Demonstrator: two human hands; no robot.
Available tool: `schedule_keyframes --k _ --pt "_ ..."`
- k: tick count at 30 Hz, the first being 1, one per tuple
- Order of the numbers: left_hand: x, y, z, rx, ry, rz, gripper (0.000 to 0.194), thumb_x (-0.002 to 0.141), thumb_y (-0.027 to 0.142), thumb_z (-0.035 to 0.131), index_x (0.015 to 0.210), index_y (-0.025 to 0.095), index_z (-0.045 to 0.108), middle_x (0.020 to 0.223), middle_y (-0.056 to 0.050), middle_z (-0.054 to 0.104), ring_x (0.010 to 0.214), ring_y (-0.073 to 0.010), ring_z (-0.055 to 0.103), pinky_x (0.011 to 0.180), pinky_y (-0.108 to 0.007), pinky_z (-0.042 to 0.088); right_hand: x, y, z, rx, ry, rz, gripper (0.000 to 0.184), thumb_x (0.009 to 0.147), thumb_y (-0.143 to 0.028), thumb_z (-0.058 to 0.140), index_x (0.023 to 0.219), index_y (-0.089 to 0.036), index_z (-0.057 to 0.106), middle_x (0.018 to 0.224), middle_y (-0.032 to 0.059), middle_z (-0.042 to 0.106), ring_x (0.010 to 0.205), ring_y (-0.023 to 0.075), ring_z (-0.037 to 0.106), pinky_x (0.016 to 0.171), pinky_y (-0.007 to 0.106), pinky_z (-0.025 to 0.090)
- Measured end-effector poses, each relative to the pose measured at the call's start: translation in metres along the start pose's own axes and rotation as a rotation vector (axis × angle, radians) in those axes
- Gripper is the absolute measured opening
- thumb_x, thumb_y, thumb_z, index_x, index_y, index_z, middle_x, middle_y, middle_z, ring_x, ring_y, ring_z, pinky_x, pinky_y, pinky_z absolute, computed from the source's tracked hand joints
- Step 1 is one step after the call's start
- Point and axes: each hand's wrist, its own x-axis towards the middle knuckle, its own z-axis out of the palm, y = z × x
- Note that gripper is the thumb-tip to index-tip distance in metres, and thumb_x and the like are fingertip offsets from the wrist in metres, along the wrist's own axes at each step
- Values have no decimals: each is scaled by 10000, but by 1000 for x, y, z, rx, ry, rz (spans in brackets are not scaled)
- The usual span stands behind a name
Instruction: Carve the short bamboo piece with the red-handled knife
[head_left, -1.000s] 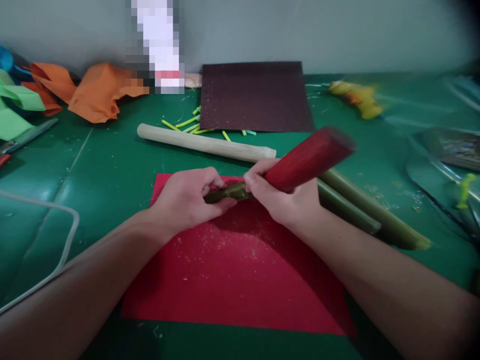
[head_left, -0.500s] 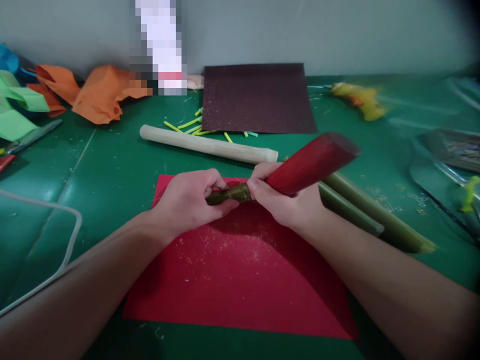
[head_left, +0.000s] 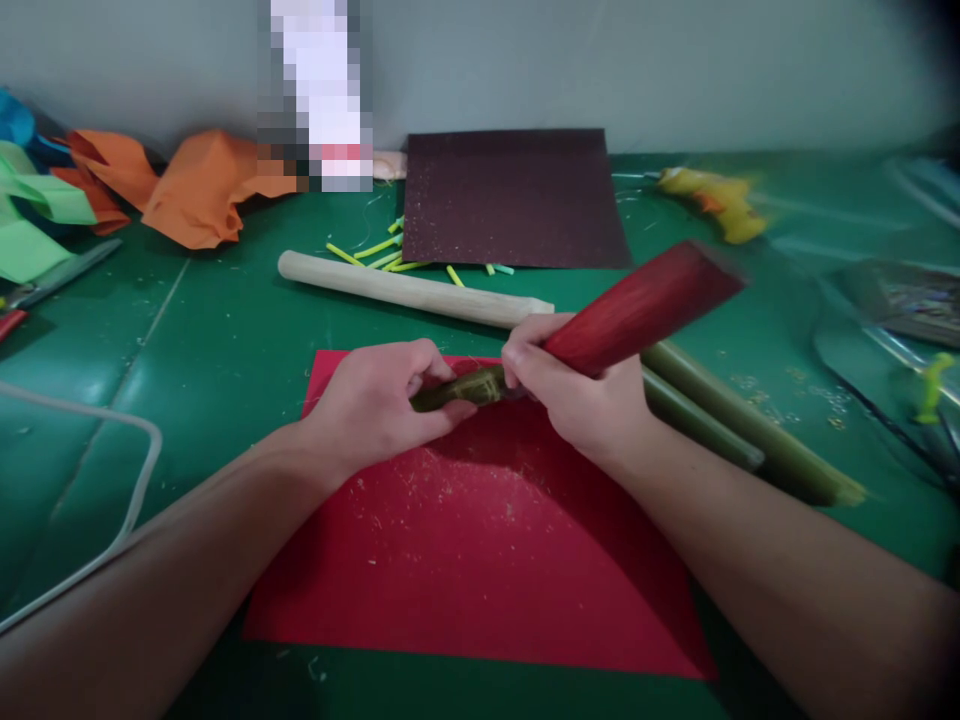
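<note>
My left hand (head_left: 379, 400) is closed around a short piece of green bamboo (head_left: 480, 386), its thumb and fingers gripping it over the red sheet (head_left: 480, 560). In my right hand (head_left: 581, 385) is a tool with a thick red handle (head_left: 652, 305), which points up and to the right. The tool's working end is down at the bamboo's right end, mostly hidden by my fingers, so its kind does not show. Fine shavings lie scattered over the red sheet below my hands.
Behind my hands lie a pale peeled stick (head_left: 412, 290) and a dark brown sheet (head_left: 517, 200) over yellow-green strips. Two green bamboo lengths (head_left: 757, 430) rest right. A yellow glue gun (head_left: 712, 203) is farther back; orange paper (head_left: 202, 190) and scissors (head_left: 67, 275) lie left.
The red handle has swung slightly up and to the right as my right hand shifted a little right, showing more of the bamboo's end. My left hand keeps its hold.
</note>
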Motion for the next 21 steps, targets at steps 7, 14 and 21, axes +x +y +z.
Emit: schedule_keyframes --k 7,14,21 --pt "-1 -2 3 -39 36 34 296 786 470 712 778 183 639 555 68 459 492 -69 339 474 -213 291 0 -2 -3 -133 -165 -113 226 751 -173 605 560 -214 490 535 -29 492 499 97 448 469 273 352" --pt "0 0 2 20 49 13 306 763 483 737 755 186 663 524 64 424 483 -80 354 459 -220 263 0 2 1 17 92 8 235 788 -165 602 568 -227 545 558 -13 509 517 113 466 495 302 378" --pt "0 -2 2 -3 55 40 307 773 480 728 780 182 657 538 70 445 482 -71 343 448 -211 273 2 0 -3 -37 -111 -79 259 760 -100 586 549 -216 494 525 -25 480 492 87 436 455 279 341"
